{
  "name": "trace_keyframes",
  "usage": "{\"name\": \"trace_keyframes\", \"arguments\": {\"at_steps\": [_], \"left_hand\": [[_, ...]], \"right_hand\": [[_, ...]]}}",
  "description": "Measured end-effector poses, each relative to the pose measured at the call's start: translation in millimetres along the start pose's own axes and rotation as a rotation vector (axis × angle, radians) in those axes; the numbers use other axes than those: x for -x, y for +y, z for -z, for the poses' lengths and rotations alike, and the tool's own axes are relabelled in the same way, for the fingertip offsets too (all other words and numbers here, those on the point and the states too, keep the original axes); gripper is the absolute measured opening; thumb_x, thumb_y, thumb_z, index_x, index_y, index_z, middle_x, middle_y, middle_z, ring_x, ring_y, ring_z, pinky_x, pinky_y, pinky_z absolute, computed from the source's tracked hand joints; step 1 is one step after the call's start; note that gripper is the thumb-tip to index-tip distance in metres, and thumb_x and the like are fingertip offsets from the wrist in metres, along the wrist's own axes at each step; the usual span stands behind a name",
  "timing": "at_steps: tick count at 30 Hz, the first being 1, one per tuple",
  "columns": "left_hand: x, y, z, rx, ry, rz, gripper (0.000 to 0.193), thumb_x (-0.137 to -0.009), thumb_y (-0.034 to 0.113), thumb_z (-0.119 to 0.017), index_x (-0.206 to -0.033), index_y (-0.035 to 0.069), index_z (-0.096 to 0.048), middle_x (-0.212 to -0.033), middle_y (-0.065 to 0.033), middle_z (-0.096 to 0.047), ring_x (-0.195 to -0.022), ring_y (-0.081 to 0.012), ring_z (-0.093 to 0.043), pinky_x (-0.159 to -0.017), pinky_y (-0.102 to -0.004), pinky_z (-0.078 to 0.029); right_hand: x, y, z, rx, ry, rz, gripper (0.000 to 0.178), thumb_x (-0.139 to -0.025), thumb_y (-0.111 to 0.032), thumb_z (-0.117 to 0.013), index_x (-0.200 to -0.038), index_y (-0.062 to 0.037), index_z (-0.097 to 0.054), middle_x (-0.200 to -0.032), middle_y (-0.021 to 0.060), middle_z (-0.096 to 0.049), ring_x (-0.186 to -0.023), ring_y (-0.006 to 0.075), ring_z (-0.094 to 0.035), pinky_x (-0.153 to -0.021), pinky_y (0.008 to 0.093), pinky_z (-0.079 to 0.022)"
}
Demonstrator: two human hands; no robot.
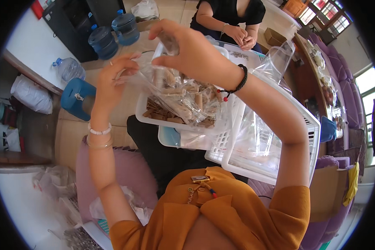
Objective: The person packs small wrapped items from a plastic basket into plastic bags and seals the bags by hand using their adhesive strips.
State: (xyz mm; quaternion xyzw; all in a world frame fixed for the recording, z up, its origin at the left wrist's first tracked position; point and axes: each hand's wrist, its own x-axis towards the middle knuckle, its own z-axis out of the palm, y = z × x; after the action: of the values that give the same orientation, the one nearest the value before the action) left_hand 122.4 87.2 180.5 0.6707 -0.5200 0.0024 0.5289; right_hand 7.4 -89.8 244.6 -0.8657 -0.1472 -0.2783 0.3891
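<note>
My left hand (113,79) is raised over the left side of a white plastic basket (143,112), its fingers closed on the edge of a clear plastic bag (145,78). The bag slants down toward the basket. Higher up, my right hand (191,48) curls with thumb and forefinger apart around a crumpled see-through plastic piece (169,44); whether that belongs to the same bag I cannot tell. Inside the basket lie small brown pieces (158,113), partly covered by clear bags with tan contents (187,109).
At right, a larger white basket (313,125) holds flat clear bags (256,139). Across from me, a person's hands (241,37) meet over small pieces. A blue stool (77,100) and water bottles (125,28) stand at left. A clear plastic container (277,60) is at far right.
</note>
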Motion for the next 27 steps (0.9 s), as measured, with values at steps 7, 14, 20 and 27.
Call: {"name": "trace_keyframes", "arguments": {"at_steps": [7, 14, 20, 27], "left_hand": [[3.4, -7.7, 2.9, 0.166, 0.004, 0.004, 0.026, -0.069, -0.017, -0.043, -0.085, -0.002, -0.055, -0.109, -0.0097, -0.055, -0.091, -0.016, -0.054, -0.076, -0.0255, -0.045], [-1.0, -9.4, 3.1, 0.055, -0.04, -0.046, 0.021, -0.072, -0.014, -0.045, -0.085, -0.002, -0.055, -0.11, -0.0093, -0.053, -0.093, -0.0163, -0.053, -0.081, -0.0259, -0.044], [3.6, -12.0, 5.7, 0.093, -0.02, -0.022, 0.016, -0.073, -0.012, -0.047, -0.084, -0.002, -0.055, -0.107, -0.0088, -0.054, -0.092, -0.0155, -0.053, -0.078, -0.0249, -0.045], [-0.5, -14.3, 1.7, 0.026, -0.101, -0.073, 0.017, -0.076, -0.01, -0.044, -0.084, -0.001, -0.055, -0.111, -0.0101, -0.054, -0.092, -0.0169, -0.055, -0.078, -0.0258, -0.045]], "right_hand": [[-13.6, -9.9, -2.7, -0.073, -0.048, -0.271, 0.021, -0.08, -0.011, -0.051, -0.1, -0.0054, -0.049, -0.065, 0.0106, -0.053, -0.055, 0.0178, -0.054, -0.054, 0.031, -0.043], [-4.4, 21.7, -18.4, -0.05, -0.031, -0.175, 0.023, -0.085, -0.014, -0.047, -0.107, -0.0064, -0.048, -0.064, 0.0065, -0.055, -0.058, 0.0123, -0.053, -0.051, 0.0265, -0.041], [-11.2, 9.6, -12.5, 0.189, -0.044, -0.125, 0.025, -0.084, -0.018, -0.053, -0.107, -0.0078, -0.051, -0.068, 0.0071, -0.057, -0.061, 0.0083, -0.052, -0.051, 0.0224, -0.04], [20.3, 14.6, 46.0, 0.475, 0.236, 0.335, 0.023, -0.074, -0.01, -0.054, -0.095, -0.0001, -0.053, -0.061, 0.0087, -0.057, -0.05, 0.0148, -0.052, -0.048, 0.0264, -0.043]]}}
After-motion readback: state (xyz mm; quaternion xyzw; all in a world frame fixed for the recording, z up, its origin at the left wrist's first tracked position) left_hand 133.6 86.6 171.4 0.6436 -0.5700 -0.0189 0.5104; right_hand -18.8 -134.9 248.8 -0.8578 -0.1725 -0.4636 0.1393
